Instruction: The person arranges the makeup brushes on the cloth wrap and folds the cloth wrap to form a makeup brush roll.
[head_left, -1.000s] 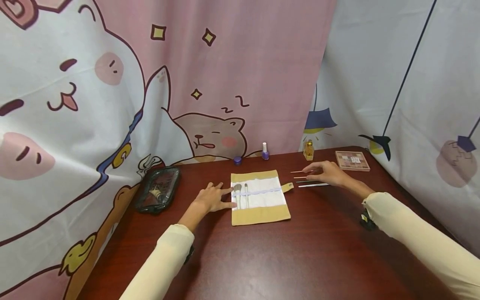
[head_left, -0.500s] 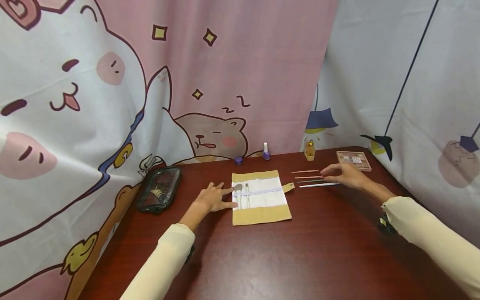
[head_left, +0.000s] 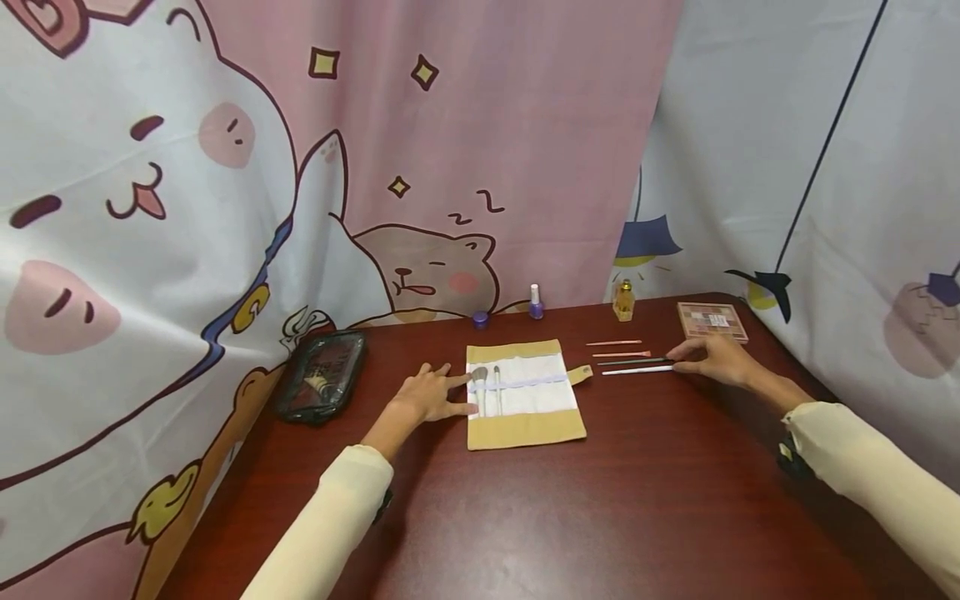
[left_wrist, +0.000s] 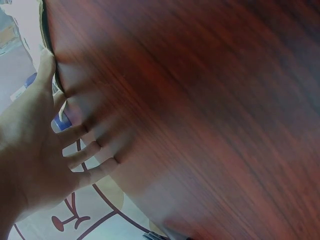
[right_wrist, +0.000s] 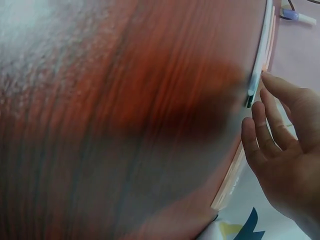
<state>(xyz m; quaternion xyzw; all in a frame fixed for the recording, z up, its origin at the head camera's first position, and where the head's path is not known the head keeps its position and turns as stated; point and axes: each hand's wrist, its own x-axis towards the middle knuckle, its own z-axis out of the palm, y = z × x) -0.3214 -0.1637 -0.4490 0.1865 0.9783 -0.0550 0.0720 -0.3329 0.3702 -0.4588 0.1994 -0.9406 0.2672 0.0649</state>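
Observation:
My left hand [head_left: 425, 396] lies at the left edge of an unrolled tan and white brush roll [head_left: 536, 393], thumb and fingertips at its border. In the left wrist view, the fingers of that left hand [left_wrist: 37, 142] are spread on the tabletop. Two makeup brushes, a fluffy one [head_left: 481, 387] and a slimmer one [head_left: 497, 390], sit under the roll's elastic band. My right hand [head_left: 716, 360] is at the right ends of a dark green stick [head_left: 630, 362] and a white stick [head_left: 637, 370]. In the right wrist view, that right hand's [right_wrist: 287, 145] fingers are loosely bent beside them.
Two pink sticks [head_left: 613, 343] lie behind the green one. Along the back stand a purple jar [head_left: 480, 319], a nail polish bottle [head_left: 536, 303], a yellow glass bottle [head_left: 623, 302] and an eyeshadow palette [head_left: 712, 322]. A black clear-topped pouch [head_left: 322, 379] lies left.
My right hand has moved right along the loose sticks, from over their middle to the right ends of the green and white ones. My left hand has stayed at the roll.

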